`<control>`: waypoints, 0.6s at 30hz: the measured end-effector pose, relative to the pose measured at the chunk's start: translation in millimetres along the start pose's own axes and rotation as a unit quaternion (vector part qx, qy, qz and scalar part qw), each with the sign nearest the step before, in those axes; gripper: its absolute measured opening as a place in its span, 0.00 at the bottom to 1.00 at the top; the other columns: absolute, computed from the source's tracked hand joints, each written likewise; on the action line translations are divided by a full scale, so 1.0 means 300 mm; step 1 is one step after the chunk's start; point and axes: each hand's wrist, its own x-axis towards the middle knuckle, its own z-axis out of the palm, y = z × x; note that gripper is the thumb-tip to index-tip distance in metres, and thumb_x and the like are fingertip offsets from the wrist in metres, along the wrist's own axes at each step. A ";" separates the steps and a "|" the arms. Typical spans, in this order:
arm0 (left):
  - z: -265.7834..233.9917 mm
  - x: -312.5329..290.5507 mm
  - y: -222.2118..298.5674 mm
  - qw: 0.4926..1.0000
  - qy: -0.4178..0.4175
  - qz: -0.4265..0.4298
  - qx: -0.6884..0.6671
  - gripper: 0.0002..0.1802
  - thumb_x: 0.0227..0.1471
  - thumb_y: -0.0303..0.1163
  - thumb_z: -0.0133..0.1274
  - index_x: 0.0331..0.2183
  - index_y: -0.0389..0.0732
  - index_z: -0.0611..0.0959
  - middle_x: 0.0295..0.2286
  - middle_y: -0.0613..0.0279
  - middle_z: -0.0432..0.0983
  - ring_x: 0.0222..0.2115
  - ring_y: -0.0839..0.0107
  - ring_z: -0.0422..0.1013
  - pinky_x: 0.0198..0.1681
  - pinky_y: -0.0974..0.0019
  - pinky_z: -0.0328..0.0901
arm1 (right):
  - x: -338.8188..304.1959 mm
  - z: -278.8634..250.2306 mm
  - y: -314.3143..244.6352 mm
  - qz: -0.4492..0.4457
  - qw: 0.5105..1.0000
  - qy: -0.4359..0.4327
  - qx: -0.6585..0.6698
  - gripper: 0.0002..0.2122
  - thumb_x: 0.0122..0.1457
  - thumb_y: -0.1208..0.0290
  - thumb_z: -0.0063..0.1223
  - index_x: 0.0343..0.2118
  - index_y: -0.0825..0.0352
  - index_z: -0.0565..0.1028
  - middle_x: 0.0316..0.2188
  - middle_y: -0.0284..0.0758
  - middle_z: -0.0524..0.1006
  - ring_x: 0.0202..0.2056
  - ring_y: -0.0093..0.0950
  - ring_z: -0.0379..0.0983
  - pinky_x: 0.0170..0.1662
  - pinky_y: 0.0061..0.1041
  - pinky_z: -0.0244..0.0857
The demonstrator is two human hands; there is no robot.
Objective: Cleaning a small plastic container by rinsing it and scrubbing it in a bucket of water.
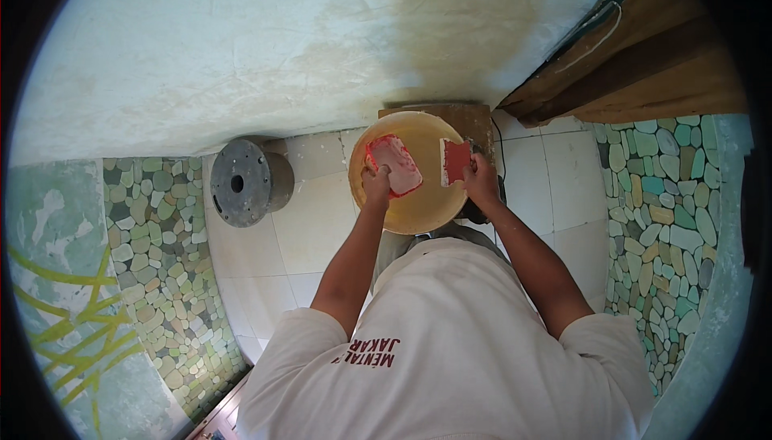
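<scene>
My left hand (376, 184) grips a small red tray (396, 163) by its near left side; pale pinkish-white residue coats its inside and rim. In my right hand (481, 183) is a flat red scraper (457, 160), with white residue along its left edge. Both things are over a round yellowish basin (418, 216), the tray on its left side and the scraper on its right. A gap separates the two. Some fingertips of both hands are hidden by what they hold.
The basin stands against a wooden box or stool (478, 122) by the stained pale wall (305, 46). A grey drum-shaped object (249, 183) sits on the white tiles (310, 235) to the left. Pebble strips (655, 223) border both sides; a brown curtain (627, 78) hangs at far right.
</scene>
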 end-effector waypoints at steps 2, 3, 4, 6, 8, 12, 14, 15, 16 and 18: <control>0.004 -0.068 0.101 0.978 -0.080 -0.137 -0.134 0.24 0.46 0.39 0.50 0.46 0.39 0.70 0.44 0.55 0.67 0.45 0.54 0.67 0.45 0.53 0.66 | -0.001 -0.032 0.052 0.025 0.999 0.017 -0.035 0.06 0.55 0.76 0.48 0.35 0.69 0.72 0.18 0.34 0.72 0.18 0.23 0.71 0.21 0.26 0.66; -0.004 -0.088 0.130 0.977 -0.080 -0.146 -0.137 0.24 0.46 0.39 0.50 0.46 0.39 0.70 0.44 0.55 0.67 0.45 0.54 0.67 0.45 0.53 0.66 | 0.000 -0.039 0.072 0.029 0.999 0.013 -0.042 0.06 0.55 0.76 0.48 0.35 0.69 0.72 0.18 0.34 0.72 0.18 0.23 0.71 0.21 0.26 0.66; -0.028 -0.096 0.150 0.966 -0.107 -0.174 -0.156 0.22 0.47 0.39 0.48 0.44 0.39 0.70 0.44 0.55 0.68 0.45 0.55 0.67 0.45 0.54 0.66 | 0.010 -0.036 0.078 0.029 0.999 0.012 -0.034 0.06 0.55 0.76 0.48 0.35 0.69 0.72 0.19 0.34 0.72 0.18 0.22 0.71 0.21 0.25 0.66; -0.055 -0.094 0.151 0.953 -0.127 -0.205 -0.182 0.20 0.48 0.39 0.46 0.43 0.39 0.70 0.44 0.56 0.68 0.45 0.56 0.67 0.45 0.54 0.67 | 0.012 -0.039 0.095 0.026 0.999 0.002 -0.030 0.06 0.55 0.76 0.47 0.35 0.69 0.72 0.20 0.33 0.73 0.19 0.21 0.71 0.21 0.24 0.67; -0.085 -0.070 0.133 0.930 -0.175 -0.188 -0.262 0.18 0.48 0.35 0.45 0.41 0.38 0.70 0.43 0.55 0.69 0.45 0.58 0.68 0.47 0.53 0.67 | 0.018 -0.030 0.076 0.025 0.999 -0.020 -0.035 0.06 0.56 0.76 0.47 0.36 0.69 0.72 0.22 0.32 0.73 0.19 0.20 0.71 0.21 0.22 0.68; -0.085 -0.089 0.158 0.912 -0.187 -0.178 -0.320 0.17 0.48 0.34 0.44 0.41 0.39 0.70 0.43 0.55 0.68 0.46 0.58 0.68 0.48 0.53 0.67 | 0.020 -0.022 0.071 0.022 0.999 -0.031 -0.012 0.06 0.57 0.75 0.46 0.37 0.69 0.72 0.22 0.31 0.72 0.20 0.20 0.71 0.21 0.22 0.68; -0.093 -0.084 0.151 0.921 -0.186 -0.145 -0.310 0.16 0.47 0.32 0.45 0.40 0.39 0.70 0.42 0.55 0.69 0.44 0.60 0.68 0.46 0.55 0.67 | 0.022 -0.017 0.069 0.032 0.998 -0.042 -0.025 0.06 0.58 0.75 0.46 0.37 0.69 0.72 0.22 0.30 0.71 0.20 0.19 0.71 0.21 0.21 0.69; -0.096 -0.085 0.147 0.920 -0.183 -0.146 -0.313 0.16 0.47 0.32 0.45 0.40 0.39 0.70 0.42 0.55 0.69 0.44 0.60 0.68 0.46 0.55 0.67 | 0.022 -0.014 0.069 0.030 0.998 -0.047 -0.027 0.06 0.58 0.75 0.46 0.37 0.69 0.72 0.22 0.30 0.71 0.20 0.19 0.71 0.21 0.21 0.69; -0.091 -0.087 0.155 0.930 -0.173 -0.128 -0.298 0.16 0.46 0.32 0.46 0.40 0.39 0.70 0.42 0.55 0.69 0.43 0.61 0.68 0.45 0.56 0.67 | 0.022 -0.015 0.072 0.045 0.998 -0.041 -0.015 0.06 0.56 0.75 0.48 0.36 0.69 0.72 0.21 0.33 0.72 0.21 0.22 0.71 0.24 0.24 0.67; -0.079 -0.097 0.171 0.938 -0.166 -0.112 -0.283 0.16 0.45 0.32 0.47 0.39 0.39 0.70 0.41 0.55 0.68 0.41 0.63 0.68 0.44 0.56 0.68 | 0.021 -0.023 0.080 0.060 0.998 -0.033 -0.006 0.06 0.55 0.75 0.49 0.35 0.68 0.72 0.20 0.35 0.74 0.22 0.25 0.72 0.27 0.27 0.66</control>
